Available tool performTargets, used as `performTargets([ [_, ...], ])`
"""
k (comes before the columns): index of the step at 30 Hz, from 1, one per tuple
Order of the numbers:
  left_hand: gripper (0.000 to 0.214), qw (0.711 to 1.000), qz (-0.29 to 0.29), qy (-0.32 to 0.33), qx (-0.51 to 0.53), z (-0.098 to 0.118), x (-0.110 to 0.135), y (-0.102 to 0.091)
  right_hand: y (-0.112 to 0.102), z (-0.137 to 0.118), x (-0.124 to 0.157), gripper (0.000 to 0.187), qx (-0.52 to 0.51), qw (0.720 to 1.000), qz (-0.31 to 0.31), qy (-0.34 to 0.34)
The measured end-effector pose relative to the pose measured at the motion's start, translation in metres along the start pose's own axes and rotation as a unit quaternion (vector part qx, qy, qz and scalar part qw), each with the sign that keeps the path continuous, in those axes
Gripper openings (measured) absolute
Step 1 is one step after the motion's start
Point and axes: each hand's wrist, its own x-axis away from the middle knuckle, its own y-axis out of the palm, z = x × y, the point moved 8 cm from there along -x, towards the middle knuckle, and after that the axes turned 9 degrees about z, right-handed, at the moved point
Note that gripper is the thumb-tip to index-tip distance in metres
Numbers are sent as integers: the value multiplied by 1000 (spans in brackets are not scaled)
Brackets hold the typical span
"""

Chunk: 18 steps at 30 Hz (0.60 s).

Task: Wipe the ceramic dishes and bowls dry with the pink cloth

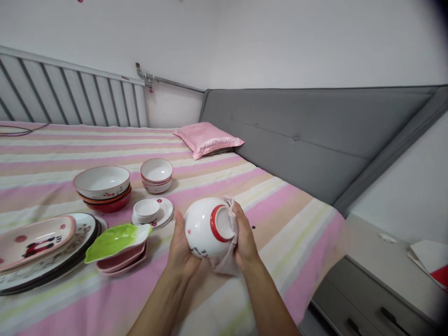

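My left hand (180, 249) grips a white bowl (203, 228) with a red foot ring, turned so its base faces me. My right hand (245, 238) holds a pale cloth (227, 261) pressed against the bowl's base and right side. Both hands hover above the striped pink bedspread (280, 233). To the left on the bed lie a green leaf-shaped dish (114, 240) on pink dishes, stacked small saucers (150, 210), two stacks of bowls (103, 186) (156, 175), and large plates (42, 254).
A pink pillow (206, 138) lies by the grey padded headboard (315, 135). A grey bedside cabinet (378, 289) with drawers stands at the lower right, with paper on top. A slatted rail (70, 98) runs along the far wall.
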Motion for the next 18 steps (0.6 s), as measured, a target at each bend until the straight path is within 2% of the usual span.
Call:
performTargets([
  [4,67,994,-90,-29,52,5,-6,1,10,-5,10,52,58,993,-96,19],
  [8,70,983,-159,-59,75,6,-7,6,9,-7,13,53,38,990,-133,36],
  [13,69,985,-147,-71,54,3,-10,1,5,-4,12,60,92,983,-146,57],
  [18,66,993,-101,-55,34,4,-11,-5,3,-11,11,63,214,970,-116,-17],
])
